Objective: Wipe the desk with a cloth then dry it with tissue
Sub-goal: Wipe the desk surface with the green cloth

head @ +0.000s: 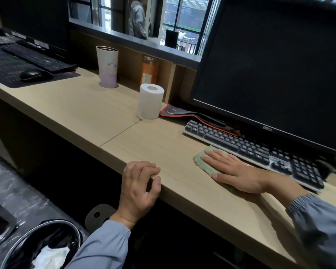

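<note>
Right hand (pixel 239 171) lies flat, fingers straight, pressing the green cloth (pixel 201 159) onto the wooden surface (pixel 105 113) just in front of the keyboard (pixel 250 150). Left hand (pixel 139 189) curls its fingers over the surface's front edge, thumb against the edge face. A tissue roll (pixel 150 101) stands upright farther back, well apart from the cloth.

Right hand (pixel 239 171) flat on green cloth (pixel 201 162), left hand (pixel 138 188) seemingly gripping desk (pixel 85 113) edge

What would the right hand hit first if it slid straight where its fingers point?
Bare light wooden desk. The right hand, flat on the green cloth, points just in front of the white tissue roll, which it might graze.
</note>
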### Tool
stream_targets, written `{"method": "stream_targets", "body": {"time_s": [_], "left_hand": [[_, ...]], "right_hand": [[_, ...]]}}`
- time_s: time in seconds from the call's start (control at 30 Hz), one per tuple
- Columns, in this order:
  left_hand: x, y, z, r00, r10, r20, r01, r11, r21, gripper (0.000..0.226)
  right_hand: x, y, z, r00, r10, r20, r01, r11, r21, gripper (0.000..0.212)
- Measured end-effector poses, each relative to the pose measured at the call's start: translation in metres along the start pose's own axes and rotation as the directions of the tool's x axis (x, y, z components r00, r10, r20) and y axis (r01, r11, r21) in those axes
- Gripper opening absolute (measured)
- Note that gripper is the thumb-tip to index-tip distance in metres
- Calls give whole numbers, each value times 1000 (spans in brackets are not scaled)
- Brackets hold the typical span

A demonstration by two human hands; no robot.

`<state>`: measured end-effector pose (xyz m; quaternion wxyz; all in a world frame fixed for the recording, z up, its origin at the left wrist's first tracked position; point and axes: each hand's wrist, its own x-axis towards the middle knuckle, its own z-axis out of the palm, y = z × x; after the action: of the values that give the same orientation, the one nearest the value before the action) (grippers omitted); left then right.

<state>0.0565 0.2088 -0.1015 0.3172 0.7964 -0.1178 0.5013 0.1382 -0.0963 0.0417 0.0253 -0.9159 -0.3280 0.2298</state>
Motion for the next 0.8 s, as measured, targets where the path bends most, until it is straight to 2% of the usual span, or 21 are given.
{"method": "stream_targets", "body": {"time_s": [0.17,0.3,0.4,0.5,0.63,0.8], "left_hand": [[10,0,-20,996,10,87,-14,999,48,26],[16,-12,-28,989,-141,39,135,983,122,31],[19,-20,-30,978,-200,52,193,974,117,31],[16,-24,-27,978,-199,60,196,979,49,30],[13,-32,-24,983,-175,52,173,984,41,30],[10,-38,-22,989,-141,38,140,990,30,29]], "right_hand": [[53,-30,-16,998,-63,0,63,997,-35,61],[105,-63,-32,994,-110,-9,109,990,-92,61],[141,-86,-42,990,-143,-11,141,983,-118,62],[175,-107,-51,985,-169,-21,165,978,-130,62],[207,-129,-60,985,-170,-10,166,975,-148,63],[205,-136,-54,983,-180,-35,174,975,-141,62]]}}
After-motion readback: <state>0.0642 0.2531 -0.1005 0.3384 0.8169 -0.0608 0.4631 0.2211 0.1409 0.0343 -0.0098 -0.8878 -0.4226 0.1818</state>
